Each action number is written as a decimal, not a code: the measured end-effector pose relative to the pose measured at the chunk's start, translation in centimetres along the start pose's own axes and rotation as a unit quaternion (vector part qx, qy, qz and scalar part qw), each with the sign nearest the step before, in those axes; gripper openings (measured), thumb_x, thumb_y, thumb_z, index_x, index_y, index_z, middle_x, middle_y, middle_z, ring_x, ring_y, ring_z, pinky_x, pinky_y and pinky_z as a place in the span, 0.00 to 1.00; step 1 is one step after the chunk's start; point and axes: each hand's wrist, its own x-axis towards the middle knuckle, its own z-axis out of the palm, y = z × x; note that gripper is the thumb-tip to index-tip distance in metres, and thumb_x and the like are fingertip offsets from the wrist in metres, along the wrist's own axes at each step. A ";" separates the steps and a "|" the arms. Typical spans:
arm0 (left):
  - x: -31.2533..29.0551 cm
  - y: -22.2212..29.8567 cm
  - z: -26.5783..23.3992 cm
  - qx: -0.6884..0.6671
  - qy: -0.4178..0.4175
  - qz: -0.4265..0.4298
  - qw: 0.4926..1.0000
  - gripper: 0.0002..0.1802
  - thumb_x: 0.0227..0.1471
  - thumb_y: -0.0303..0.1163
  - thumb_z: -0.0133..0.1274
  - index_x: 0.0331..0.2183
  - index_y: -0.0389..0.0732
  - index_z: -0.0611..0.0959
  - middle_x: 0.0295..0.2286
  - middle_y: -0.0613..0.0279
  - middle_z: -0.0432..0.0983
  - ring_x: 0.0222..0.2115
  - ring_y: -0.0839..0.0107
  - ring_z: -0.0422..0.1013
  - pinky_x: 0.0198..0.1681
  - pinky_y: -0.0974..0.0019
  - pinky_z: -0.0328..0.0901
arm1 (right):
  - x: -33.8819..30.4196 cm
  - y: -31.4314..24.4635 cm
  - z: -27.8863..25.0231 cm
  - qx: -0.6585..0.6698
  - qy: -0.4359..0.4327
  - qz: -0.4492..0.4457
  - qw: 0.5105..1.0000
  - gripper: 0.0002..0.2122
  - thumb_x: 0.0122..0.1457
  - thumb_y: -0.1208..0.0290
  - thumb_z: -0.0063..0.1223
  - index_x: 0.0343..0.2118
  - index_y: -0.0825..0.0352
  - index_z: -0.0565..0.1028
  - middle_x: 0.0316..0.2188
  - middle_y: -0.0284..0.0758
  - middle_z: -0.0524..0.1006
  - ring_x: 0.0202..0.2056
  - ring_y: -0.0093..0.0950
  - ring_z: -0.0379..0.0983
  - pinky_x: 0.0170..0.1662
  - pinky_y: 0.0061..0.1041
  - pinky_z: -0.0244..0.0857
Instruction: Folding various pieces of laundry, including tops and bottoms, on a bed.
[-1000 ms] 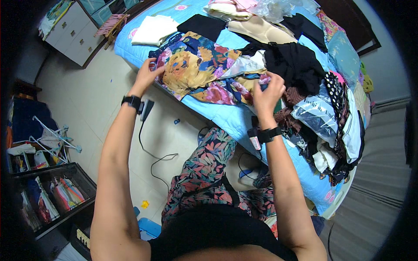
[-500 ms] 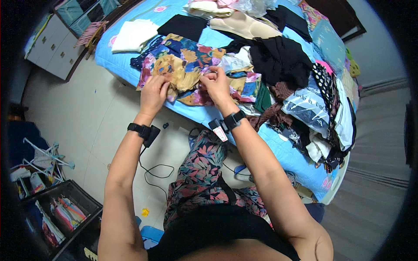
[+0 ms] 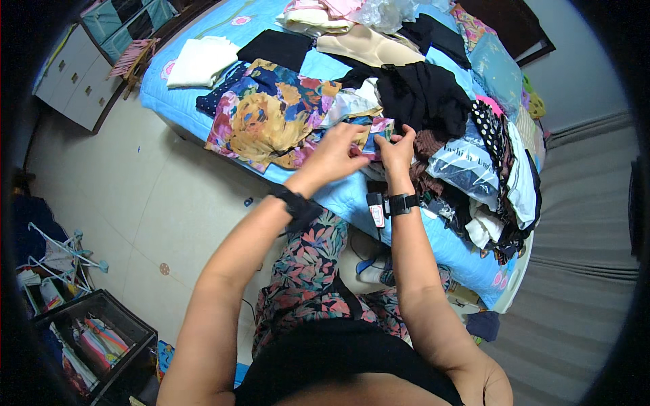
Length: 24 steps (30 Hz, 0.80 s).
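Observation:
A colourful floral garment (image 3: 261,125) lies spread along the bed's near edge, its narrower right part reaching in front of me. My left hand (image 3: 336,152) rests over that right part, thumb and fingers apart, touching the cloth. Beside it, my right hand (image 3: 398,154) is closed in a pinch at the garment's right end; the fingertips partly hide the cloth there. A white crumpled piece of cloth (image 3: 355,101) lies just beyond my left hand. Both wrists wear black straps with small devices.
Around the hands on the blue bed (image 3: 325,65) lie a black garment pile (image 3: 426,98), a beige bra (image 3: 369,47), a folded white cloth (image 3: 203,62) and a clear plastic package (image 3: 467,166). A black crate (image 3: 128,311) and hangers (image 3: 64,250) stand at lower left.
Both hands have moved right, from the garment's middle to its right end. My left hand has let go of the bunched cloth, and the yellow flower part now lies flat.

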 end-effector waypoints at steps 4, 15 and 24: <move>0.5 1.6 4.1 0.060 0.023 -0.027 0.998 0.44 0.35 0.31 0.63 0.55 0.34 0.65 0.54 0.42 0.63 0.56 0.45 0.60 0.59 0.54 0.58 | 0.7 -0.8 0.3 0.112 -0.047 0.028 0.992 0.33 0.44 0.71 0.68 0.54 0.68 0.64 0.35 0.38 0.75 0.37 0.31 0.74 0.41 0.30 0.69; 1.3 -5.6 -3.0 0.112 0.303 -0.257 0.911 0.19 0.49 0.37 0.59 0.39 0.33 0.80 0.35 0.38 0.78 0.39 0.43 0.74 0.42 0.51 0.68 | -2.3 -4.7 2.6 0.373 -0.281 0.151 0.872 0.13 0.60 0.70 0.55 0.43 0.72 0.71 0.31 0.35 0.77 0.29 0.22 0.76 0.33 0.20 0.71; 1.0 -6.8 -6.0 0.181 0.283 -0.161 0.928 0.16 0.49 0.30 0.60 0.41 0.35 0.80 0.37 0.45 0.77 0.41 0.46 0.72 0.44 0.55 0.67 | -4.9 -3.3 8.8 0.313 -0.318 0.219 0.868 0.19 0.56 0.62 0.59 0.42 0.75 0.74 0.32 0.38 0.76 0.32 0.26 0.71 0.37 0.25 0.65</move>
